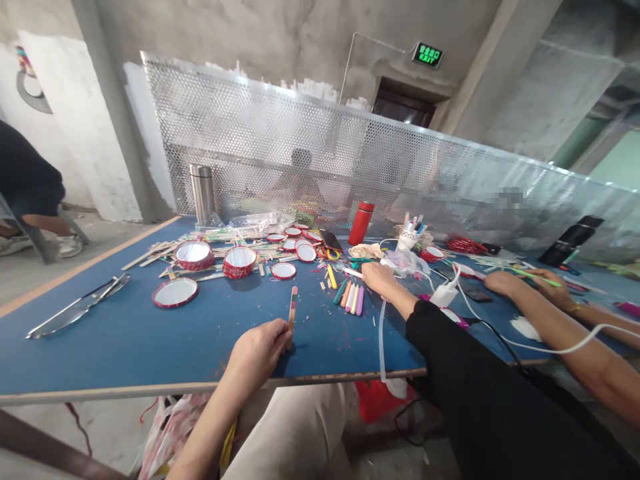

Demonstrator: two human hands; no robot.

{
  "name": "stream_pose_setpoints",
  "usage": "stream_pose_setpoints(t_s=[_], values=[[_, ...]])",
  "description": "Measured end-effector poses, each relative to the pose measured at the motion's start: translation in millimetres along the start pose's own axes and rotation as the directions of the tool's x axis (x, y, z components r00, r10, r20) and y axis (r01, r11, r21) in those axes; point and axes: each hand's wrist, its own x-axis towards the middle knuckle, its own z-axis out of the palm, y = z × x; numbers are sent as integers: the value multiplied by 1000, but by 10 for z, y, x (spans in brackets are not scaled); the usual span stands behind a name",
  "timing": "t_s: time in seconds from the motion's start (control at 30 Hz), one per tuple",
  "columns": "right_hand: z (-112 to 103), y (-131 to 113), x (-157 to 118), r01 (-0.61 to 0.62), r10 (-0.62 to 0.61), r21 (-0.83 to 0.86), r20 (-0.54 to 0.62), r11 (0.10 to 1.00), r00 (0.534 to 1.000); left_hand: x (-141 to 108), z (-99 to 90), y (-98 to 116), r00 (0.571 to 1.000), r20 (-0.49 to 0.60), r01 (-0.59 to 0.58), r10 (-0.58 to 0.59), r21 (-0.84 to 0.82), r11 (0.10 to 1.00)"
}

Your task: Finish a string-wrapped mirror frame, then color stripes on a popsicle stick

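My left hand (263, 350) is closed near the table's front edge, pinching a flat wooden craft stick (293, 312) that stands upright, its upper end marked with coloured bands. Farther forward and to the right, my right hand (383, 280) comes out of a black sleeve and is closed. A whitish stick-like piece (353, 273) juts out left of its fingers; its kind is unclear. Below that wrist a translucent strip (383, 343) runs down to the table edge. Between the hands lie several crayons (352, 299), with a yellow crayon (332, 277) behind them.
Round red-rimmed pieces (175, 292) and loose craft sticks (155, 253) spread over the left and back. A steel flask (203, 195) and a red bottle (361, 223) stand behind. At right, another person's hands (550, 288) work near white cables (550, 349) and a white plug block (444, 293).
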Motion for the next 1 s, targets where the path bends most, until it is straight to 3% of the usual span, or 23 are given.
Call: stream_pose_setpoints(t_s=[0.23,0.63,0.8,1.0], values=[[-116,-18,-155,-18,17,65,9,998,1000,-6,0,-5,1000,3,6,-6,-26,1000],[-131,-267,-553,239,-264,401,7,884,965,-1,-4,4,1000,-7,6,-6,-16,1000],[-169,-177,-545,241,-250,379,-26,893,968,4,-2,3,1000,-8,-6,6,-12,1000],[-158,-201,-533,224,-200,226,-123,948,972,13,-13,26,1000,-3,13,-13,14,1000]])
